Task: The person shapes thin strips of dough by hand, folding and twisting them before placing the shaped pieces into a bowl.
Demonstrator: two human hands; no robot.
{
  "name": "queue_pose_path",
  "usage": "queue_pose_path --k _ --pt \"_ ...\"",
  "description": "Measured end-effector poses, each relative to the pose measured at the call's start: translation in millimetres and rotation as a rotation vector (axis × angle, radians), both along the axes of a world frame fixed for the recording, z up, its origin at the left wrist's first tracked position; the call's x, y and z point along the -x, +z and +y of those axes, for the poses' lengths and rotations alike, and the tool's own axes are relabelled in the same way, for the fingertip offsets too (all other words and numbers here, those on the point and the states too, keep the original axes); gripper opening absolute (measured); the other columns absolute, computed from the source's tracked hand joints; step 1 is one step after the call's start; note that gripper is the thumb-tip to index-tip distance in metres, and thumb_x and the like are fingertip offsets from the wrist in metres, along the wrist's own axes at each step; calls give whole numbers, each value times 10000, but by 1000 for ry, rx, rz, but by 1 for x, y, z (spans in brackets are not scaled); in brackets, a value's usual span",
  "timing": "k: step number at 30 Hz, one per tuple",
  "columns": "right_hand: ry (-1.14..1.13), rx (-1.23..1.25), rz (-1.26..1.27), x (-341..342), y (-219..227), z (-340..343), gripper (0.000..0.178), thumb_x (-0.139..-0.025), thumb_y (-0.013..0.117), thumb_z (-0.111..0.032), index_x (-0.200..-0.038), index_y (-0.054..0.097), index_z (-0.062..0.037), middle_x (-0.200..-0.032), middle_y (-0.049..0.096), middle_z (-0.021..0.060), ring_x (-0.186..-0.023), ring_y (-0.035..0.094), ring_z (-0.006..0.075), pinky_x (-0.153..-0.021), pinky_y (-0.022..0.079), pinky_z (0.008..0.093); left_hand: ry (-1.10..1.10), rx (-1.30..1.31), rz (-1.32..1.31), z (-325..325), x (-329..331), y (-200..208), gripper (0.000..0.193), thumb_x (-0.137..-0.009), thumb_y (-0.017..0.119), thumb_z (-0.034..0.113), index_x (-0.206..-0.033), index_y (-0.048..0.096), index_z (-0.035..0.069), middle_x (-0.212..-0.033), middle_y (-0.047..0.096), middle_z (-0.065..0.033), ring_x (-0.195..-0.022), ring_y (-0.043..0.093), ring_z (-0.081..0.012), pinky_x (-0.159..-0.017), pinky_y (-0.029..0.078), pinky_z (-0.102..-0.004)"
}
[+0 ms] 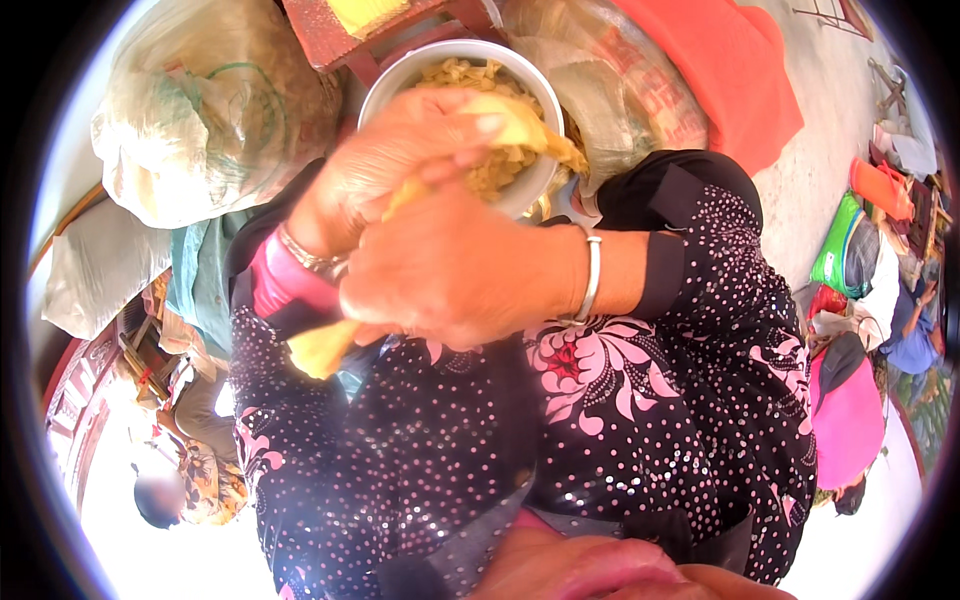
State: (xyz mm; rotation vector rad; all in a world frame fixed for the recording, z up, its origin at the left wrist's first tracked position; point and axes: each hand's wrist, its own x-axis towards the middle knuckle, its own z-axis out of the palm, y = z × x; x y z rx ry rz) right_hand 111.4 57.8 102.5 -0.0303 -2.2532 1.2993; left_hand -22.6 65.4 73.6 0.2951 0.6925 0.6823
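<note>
Fingers of the left hand [405, 140] grip a limp yellow leafy strip [525, 112] above a white bowl [460, 49], its loose end reaching across the right rim. The right hand [460, 265] is clenched close against the left, with a yellow tail [325, 352] poking out below; whether both belong to one piece, I cannot tell. Yellow shreds [510, 170] fill the bowl. Beyond its far edge stands a red stool [330, 35]; left sits a bulging plastic sack [200, 130].
</note>
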Motion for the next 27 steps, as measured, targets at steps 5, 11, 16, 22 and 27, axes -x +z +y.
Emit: queue_pose_path --k 5,11,16,22,27 --pt "-531 272 114 -13 -3 58 160 -918 552 -207 -894 602 -57 -756 615 82 -687 625 217 -592 489 333 336 -280 415 -2 5 13 182 -911 601 159 -966 644 -8 -851 656 -14 -723 598 -53 -653 499 -216" --pt "-527 606 -35 -13 -39 84 287 -1000 436 -240 -999 571 13 -740 493 -32 -633 438 24 -527 370 197 392 -1023 1275 10 11 3 123 -901 602 68 -989 647 -7 -881 670 1 -758 603 -70 -696 492 -216" --pt "-388 752 -242 -17 -32 92 314 -991 409 -252 -838 534 -7 -643 448 -42 -573 408 28 -493 346 206 471 -1424 1553 19 2 9 162 -718 676 -40 -853 611 20 -836 592 -86 -720 600 -237 -622 484 -302" --pt "-257 729 -383 -21 -27 100 430 -994 397 -338 -758 563 -19 -607 440 -34 -550 434 50 -491 359 230 316 -1382 1640 13 6 8 131 -816 665 43 -941 629 31 -940 635 -49 -761 614 -156 -689 496 -256" --pt "-254 730 -457 -23 -6 93 420 -971 454 -436 -944 573 -34 -712 509 -11 -593 485 37 -503 386 196 344 -783 1142 10 13 2 146 -877 621 65 -1019 631 34 -951 657 -23 -811 621 -109 -743 490 -227"
